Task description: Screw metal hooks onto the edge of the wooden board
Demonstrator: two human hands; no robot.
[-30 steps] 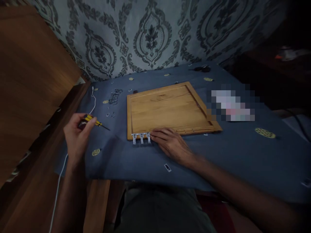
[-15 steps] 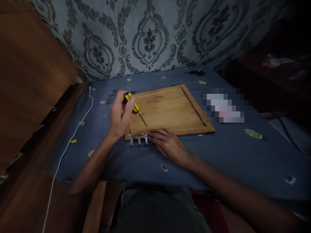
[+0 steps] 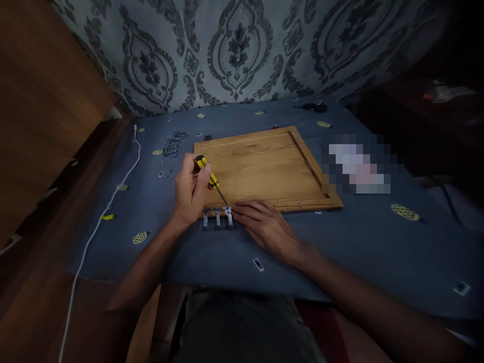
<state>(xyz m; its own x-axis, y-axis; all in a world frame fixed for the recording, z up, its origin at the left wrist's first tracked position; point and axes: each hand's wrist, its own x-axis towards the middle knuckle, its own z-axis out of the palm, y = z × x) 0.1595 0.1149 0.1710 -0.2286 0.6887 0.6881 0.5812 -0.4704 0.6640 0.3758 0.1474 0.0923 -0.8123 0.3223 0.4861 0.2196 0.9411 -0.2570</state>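
Your left hand (image 3: 188, 187) has its grip clamped on the driver (image 3: 210, 175), tip at the right end of the hook strip (image 3: 218, 218). Your right hand (image 3: 267, 228) lies beside it; can't tell if that grip pinches anything. Strip's on the near edge of the panel (image 3: 260, 166), recess-up on the counter (image 3: 340, 247).

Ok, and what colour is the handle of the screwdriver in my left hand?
Yellow and black; the screwdriver handle shows best in the head view.

There was one framed wooden panel (image 3: 260, 164); from its centre, three metal hooks (image 3: 218, 219) lay toward eight o'clock, one screwdriver (image 3: 214, 179) and one white cable (image 3: 93, 233) toward nine.
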